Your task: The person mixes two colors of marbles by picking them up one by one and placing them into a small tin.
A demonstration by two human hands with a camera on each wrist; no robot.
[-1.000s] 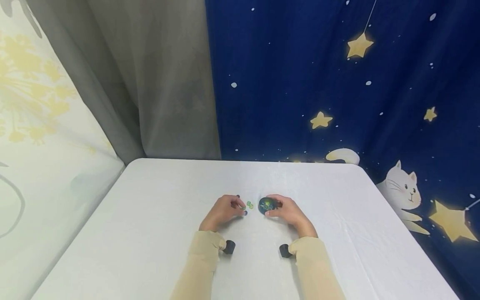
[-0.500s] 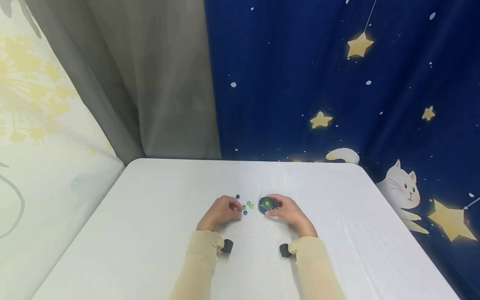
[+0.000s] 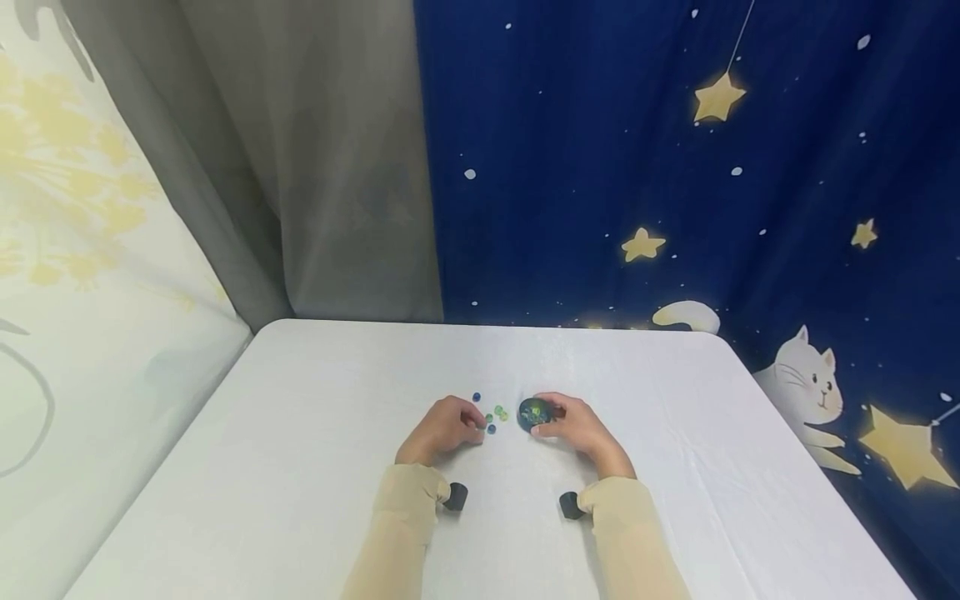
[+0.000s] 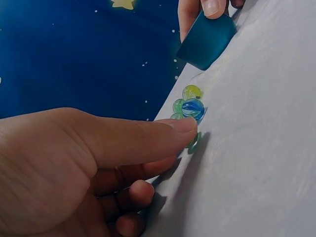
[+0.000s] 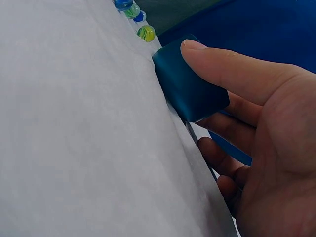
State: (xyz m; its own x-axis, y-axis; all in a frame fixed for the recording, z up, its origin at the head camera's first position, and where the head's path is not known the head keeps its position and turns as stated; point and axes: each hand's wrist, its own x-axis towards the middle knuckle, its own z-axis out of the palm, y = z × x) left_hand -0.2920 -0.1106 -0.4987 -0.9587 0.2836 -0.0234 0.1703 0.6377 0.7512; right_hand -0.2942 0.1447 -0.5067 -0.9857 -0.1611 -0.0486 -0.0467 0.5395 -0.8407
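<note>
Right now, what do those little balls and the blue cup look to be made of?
The little balls look like glass marbles: see-through, glossy, with colored swirls inside. The blue cup, gripped by the right hand, looks like matte plastic or silicone: smooth, opaque, without shine. I cannot tell which.

Counter [image 3: 300,467]: white cloth cover, rounded far corners. Backdrop, right [image 3: 675,183]: dark blue fabric printed with yellow stars, white dots and a white cat [image 3: 806,385]. Curtain, centre-left [image 3: 322,158]: plain grey, hanging in folds behind the counter. Fabric panel, far left [image 3: 82,250]: cream with a pale yellow floral print.
</note>
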